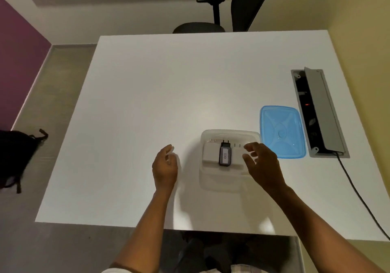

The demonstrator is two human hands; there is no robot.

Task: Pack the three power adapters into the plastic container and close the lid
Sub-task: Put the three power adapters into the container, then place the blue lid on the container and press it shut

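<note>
A clear plastic container (213, 180) stands on the white table (147, 104). Inside it lie a black power adapter (225, 155) with a white label, a white adapter (210, 153) on its left and another white adapter (237, 153) on its right, partly hidden by my fingers. The blue lid (281, 131) lies flat on the table, just right of the container. My right hand (262, 165) hovers over the container's right side, fingers apart and empty. My left hand (165, 165) hangs left of the container, open and holding nothing.
A grey cable box (320, 112) with its flap raised is set into the table at the right, and a black cable (363, 201) runs from it toward me. A black office chair (219, 13) stands beyond the far edge. A black bag (16, 156) lies on the floor at left.
</note>
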